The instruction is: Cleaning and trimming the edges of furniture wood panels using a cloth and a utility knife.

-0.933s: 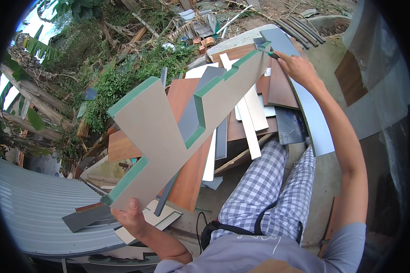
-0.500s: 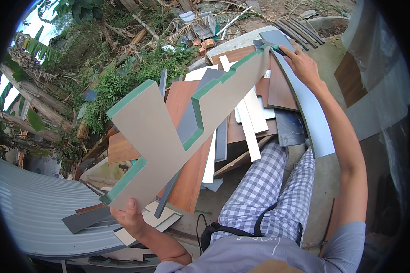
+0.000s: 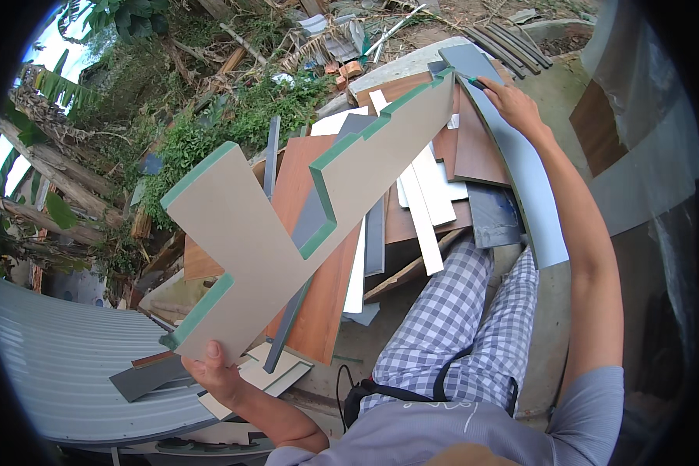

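Observation:
My left hand (image 3: pixel 216 377) grips the lower corner of a large beige board (image 3: pixel 287 241), thumb on its face. The board has stepped notches and green edges, and it slants up across the view to the far right. At its far tip my right hand (image 3: pixel 511 102) is closed around a small tool with a teal and black handle (image 3: pixel 478 82). The tool's working end is too small to make out. A long pale blue-grey panel (image 3: pixel 520 171) runs below the right hand and forearm.
Beneath the board lies a pile of brown wood-look panels (image 3: pixel 318 311), white strips (image 3: pixel 421 221) and grey pieces. A corrugated metal sheet (image 3: pixel 46 349) is at the lower left. Green plants (image 3: pixel 210 147) grow beyond the pile. Clear plastic sheeting (image 3: pixel 652 155) hangs at the right.
The beige board has shifted left and slightly upward at its wide end, with my left hand still holding it. My right hand has moved slightly right and down with the tool, off the board's tip.

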A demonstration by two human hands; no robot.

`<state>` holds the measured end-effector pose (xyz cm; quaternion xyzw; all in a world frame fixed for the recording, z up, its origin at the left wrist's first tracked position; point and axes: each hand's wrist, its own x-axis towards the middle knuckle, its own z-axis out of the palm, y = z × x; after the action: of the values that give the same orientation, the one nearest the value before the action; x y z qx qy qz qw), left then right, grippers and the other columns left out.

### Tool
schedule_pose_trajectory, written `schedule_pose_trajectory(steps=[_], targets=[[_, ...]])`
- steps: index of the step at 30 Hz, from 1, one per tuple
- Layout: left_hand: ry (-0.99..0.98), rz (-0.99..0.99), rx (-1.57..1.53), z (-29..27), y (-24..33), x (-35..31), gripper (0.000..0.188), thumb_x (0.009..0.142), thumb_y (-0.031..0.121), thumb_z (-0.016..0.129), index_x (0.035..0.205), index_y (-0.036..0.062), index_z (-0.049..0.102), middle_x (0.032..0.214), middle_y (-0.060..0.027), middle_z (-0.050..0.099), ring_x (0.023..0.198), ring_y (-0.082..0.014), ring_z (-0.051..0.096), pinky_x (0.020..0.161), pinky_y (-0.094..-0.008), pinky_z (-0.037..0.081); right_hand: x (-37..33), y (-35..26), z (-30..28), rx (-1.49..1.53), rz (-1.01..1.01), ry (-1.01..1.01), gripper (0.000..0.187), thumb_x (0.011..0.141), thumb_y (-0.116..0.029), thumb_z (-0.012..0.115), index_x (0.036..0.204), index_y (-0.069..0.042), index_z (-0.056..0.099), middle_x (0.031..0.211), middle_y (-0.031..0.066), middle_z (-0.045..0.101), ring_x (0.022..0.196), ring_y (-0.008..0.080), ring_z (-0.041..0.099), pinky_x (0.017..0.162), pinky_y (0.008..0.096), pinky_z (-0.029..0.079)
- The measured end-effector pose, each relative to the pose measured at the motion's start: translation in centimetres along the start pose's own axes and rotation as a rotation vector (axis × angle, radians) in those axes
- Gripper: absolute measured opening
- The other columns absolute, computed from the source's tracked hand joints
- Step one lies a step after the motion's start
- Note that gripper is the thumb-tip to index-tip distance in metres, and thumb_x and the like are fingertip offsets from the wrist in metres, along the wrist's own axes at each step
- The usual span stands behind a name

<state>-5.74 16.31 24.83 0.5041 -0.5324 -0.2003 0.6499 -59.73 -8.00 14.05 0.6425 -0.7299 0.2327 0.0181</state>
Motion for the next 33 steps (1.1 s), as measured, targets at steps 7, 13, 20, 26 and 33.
schedule_pose_trajectory(steps=[7,13,20,26,33], targets=[[0.072,-0.155,-0.081,1.4,-0.7,0.1,0.046,0.085,0.026,0.064,0.115,-0.007,0.051,0.105,-0.0139,0.059,0.096,-0.0208,0.058,0.084,-0.0327,0.046,-2.9,-2.4,2.9,0.815,0.28,0.021,0.04,0.095,-0.039,0.049,0.122,-0.011,0.054,0.083,0.0085,0.058,0.067,0.0204,0.056,0.058,0.0344,0.047],[0.15,-0.416,-0.251,1.0,-2.9,-1.3,0.046,0.092,0.027,0.057,0.122,-0.0059,0.046,0.111,-0.0147,0.057,0.1,-0.021,0.058,0.085,-0.034,0.048,-13.2,-8.4,3.5,1.758,0.49,-0.518,0.036,0.093,-0.028,0.057,0.122,-0.008,0.049,0.08,-0.0009,0.053,0.067,0.0068,0.05,0.055,0.0215,0.045],[0.109,-0.527,-0.317,-0.1,-4.3,-3.7,0.045,0.094,0.029,0.053,0.123,-0.0052,0.046,0.113,-0.0149,0.057,0.102,-0.0213,0.058,0.088,-0.0352,0.047,-18.5,-18.1,6.1,2.007,0.405,-0.726,0.044,0.093,-0.028,0.057,0.129,-0.005,0.045,0.114,0.0116,0.055,0.103,0.0215,0.059,0.083,0.0327,0.055],[0.134,-0.71,-0.444,-0.7,-7.9,-6.8,0.045,0.093,0.029,0.055,0.124,-0.0029,0.046,0.116,-0.0114,0.057,0.107,-0.0196,0.056,0.09,-0.0342,0.044,-18.6,-19.2,8.3,2.115,0.426,-0.52,0.045,0.094,-0.027,0.054,0.128,0.0,0.042,0.113,0.0169,0.05,0.106,0.0276,0.058,0.086,0.035,0.055],[0.28,-0.773,-0.555,-3.2,-10.8,-8.8,0.046,0.093,0.027,0.055,0.128,-0.0017,0.045,0.122,-0.0116,0.055,0.112,-0.0229,0.055,0.094,-0.0368,0.046,-17.1,-22.1,8.0,1.747,0.332,-0.642,0.043,0.095,-0.028,0.051,0.124,0.003,0.043,0.107,0.0144,0.052,0.098,0.0248,0.062,0.08,0.0313,0.055]])
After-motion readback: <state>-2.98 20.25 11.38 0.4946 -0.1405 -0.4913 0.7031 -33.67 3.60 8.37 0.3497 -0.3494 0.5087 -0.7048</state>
